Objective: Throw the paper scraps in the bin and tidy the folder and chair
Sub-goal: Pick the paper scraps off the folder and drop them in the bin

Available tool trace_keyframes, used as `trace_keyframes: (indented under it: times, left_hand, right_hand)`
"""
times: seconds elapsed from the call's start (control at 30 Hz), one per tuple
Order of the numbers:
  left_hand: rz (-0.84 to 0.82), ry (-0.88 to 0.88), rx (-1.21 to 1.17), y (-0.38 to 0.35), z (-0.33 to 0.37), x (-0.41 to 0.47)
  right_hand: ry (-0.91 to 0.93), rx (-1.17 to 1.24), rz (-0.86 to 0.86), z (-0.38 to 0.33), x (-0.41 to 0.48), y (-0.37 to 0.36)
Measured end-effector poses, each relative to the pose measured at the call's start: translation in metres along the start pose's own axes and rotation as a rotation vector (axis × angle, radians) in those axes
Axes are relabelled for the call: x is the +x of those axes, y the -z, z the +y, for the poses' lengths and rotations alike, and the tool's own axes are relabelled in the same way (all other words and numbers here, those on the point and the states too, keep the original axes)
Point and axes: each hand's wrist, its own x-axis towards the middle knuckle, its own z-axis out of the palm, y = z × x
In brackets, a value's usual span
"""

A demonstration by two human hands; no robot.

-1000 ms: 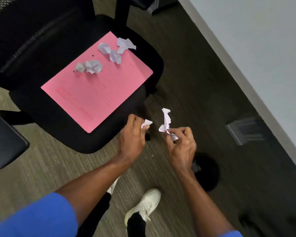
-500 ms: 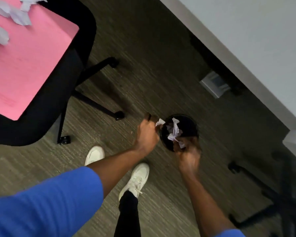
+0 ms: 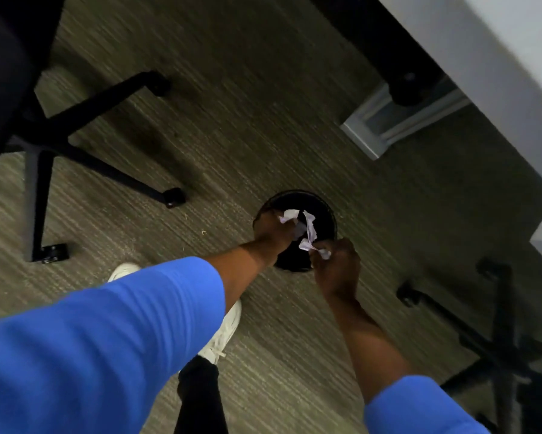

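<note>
A small round black bin [image 3: 325, 211] stands on the carpet in the middle of the head view. My left hand [image 3: 274, 234] is over the bin's left rim, closed on a small white paper scrap [image 3: 289, 215]. My right hand [image 3: 337, 264] is at the bin's near rim, pinching a longer crumpled paper scrap [image 3: 309, 230] that hangs over the opening. The black office chair [image 3: 3, 76] fills the upper left; its seat top and the folder are out of view.
The chair's star base and castors [image 3: 173, 197] spread over the carpet left of the bin. A white desk [image 3: 498, 51] runs along the upper right, its grey foot [image 3: 366, 133] on the floor. A second chair base [image 3: 501, 336] is at the right. My white shoe [image 3: 222, 336] is below the bin.
I have turned from the chair to the bin. Both hands moved down over the bin's opening with their scraps. The pink folder has left the view.
</note>
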Motion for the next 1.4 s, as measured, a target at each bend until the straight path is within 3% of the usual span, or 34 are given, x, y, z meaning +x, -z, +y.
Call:
trace_keyframes:
  times: [0.3, 0.47, 0.8, 1.07, 1.2, 1.4]
  left_hand:
    - [-0.450, 0.289, -0.744, -0.014, 0.003, 0.015]
    - [-0.416, 0.309, -0.771, 0.000, -0.005, 0.017]
    - [-0.462, 0.268, -0.581, 0.042, -0.017, -0.008]
    - [-0.274, 0.146, -0.392, 0.107, -0.006, -0.040]
    - [-0.078, 0.090, -0.271, 0.149, -0.005, -0.046]
    - [0.111, -0.015, -0.240, 0.234, 0.022, -0.056]
  right_hand:
    - [-0.153, 0.081, -0.047, 0.018, 0.031, -0.025]
    - [-0.182, 0.086, -0.031, 0.019, 0.030, -0.031]
    - [-0.187, 0.171, 0.014, -0.007, 0.010, -0.032]
    - [-0.098, 0.187, 0.016, -0.063, -0.008, -0.022]
    - [-0.067, 0.205, 0.020, -0.106, -0.008, -0.015]
    - [-0.018, 0.280, -0.111, -0.190, -0.005, -0.007]
